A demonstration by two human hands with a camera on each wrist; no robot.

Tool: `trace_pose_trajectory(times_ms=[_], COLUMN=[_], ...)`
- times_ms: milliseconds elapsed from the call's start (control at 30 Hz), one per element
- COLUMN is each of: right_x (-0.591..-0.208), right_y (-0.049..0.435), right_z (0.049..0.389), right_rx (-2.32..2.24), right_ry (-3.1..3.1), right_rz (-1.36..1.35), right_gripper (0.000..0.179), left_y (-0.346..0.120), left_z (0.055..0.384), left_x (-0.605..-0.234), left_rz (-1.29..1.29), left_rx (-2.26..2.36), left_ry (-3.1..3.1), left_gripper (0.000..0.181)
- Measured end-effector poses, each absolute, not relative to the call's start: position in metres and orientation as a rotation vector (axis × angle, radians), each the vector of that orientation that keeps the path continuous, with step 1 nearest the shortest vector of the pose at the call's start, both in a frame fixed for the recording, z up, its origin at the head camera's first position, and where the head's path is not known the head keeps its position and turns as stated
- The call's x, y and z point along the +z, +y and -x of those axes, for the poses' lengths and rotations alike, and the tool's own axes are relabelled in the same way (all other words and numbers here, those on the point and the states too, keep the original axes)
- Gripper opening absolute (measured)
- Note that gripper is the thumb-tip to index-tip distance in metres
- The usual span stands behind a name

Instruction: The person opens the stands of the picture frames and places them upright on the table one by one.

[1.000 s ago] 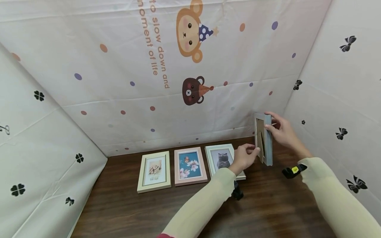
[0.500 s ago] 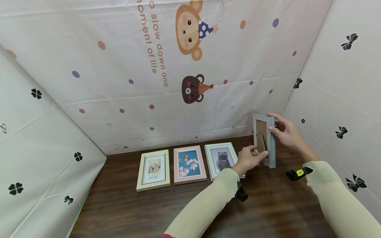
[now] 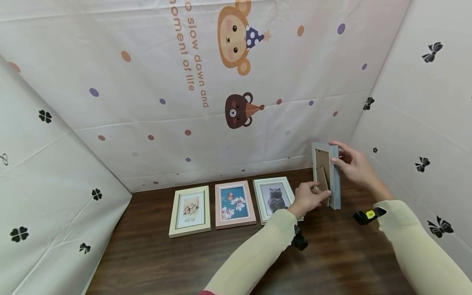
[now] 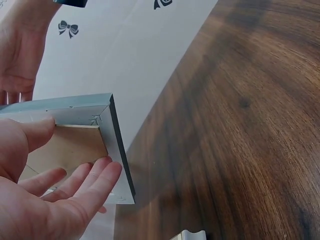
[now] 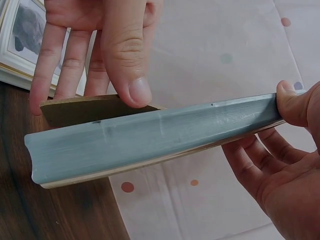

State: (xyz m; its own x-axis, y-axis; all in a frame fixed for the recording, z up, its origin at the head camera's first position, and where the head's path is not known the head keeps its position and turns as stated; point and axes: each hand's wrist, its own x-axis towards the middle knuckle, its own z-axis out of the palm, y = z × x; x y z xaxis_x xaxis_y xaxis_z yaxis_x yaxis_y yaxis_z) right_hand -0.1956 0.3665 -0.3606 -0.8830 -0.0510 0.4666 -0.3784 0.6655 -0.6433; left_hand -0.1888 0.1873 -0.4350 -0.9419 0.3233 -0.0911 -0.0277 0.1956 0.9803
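Observation:
A light blue picture frame (image 3: 335, 184) is held upright at the right of the table, its back turned partly toward me. My right hand (image 3: 355, 167) grips it by the upper right edge, thumb (image 5: 291, 107) on the back side and fingers round the front. A brown easel stand (image 4: 75, 147) slants out from the backing. My left hand (image 3: 307, 198) pinches this stand near its lower end, thumb on one edge and fingertips on the other. In the right wrist view the frame's long blue side (image 5: 150, 135) faces the camera; its picture is hidden.
Three frames lie face up in a row on the dark wooden table (image 3: 155, 262): cream (image 3: 171, 217), pink (image 3: 219, 209) and white with a cat picture (image 3: 276, 198), partly behind my left hand. Printed cloth walls (image 3: 147, 155) stand behind and at both sides.
The blue frame has turned so more of its back shows, and it sits slightly further right. My left hand has moved right along with the stand. During the last half second little differs.

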Motion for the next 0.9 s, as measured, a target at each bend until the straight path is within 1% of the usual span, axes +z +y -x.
trace_pose_trajectory(times_ms=[233,433,633,900], right_x=[-0.363,-0.362,-0.356,-0.353], right_y=[0.368,0.371,0.371,0.374], right_z=[0.198,0.198,0.194,0.192], right_rx=[1.109,1.133,1.14,1.19], right_ry=[-2.465,-2.43,-2.456,-2.469], right_rz=[-0.351,-0.407,-0.351,-0.339], right_gripper=[0.051,0.053,0.051,0.052], left_y=[0.186,0.182,0.177,0.176], left_z=[0.189,0.192,0.196,0.2], left_x=[-0.434,-0.435,-0.436,-0.437], left_rz=[-0.292,-0.378,-0.439,-0.456], left_rx=[1.811,1.806,1.798,1.836], left_ry=[2.183,2.169,2.155,2.189], left_gripper=[0.036,0.033,0.033,0.025])
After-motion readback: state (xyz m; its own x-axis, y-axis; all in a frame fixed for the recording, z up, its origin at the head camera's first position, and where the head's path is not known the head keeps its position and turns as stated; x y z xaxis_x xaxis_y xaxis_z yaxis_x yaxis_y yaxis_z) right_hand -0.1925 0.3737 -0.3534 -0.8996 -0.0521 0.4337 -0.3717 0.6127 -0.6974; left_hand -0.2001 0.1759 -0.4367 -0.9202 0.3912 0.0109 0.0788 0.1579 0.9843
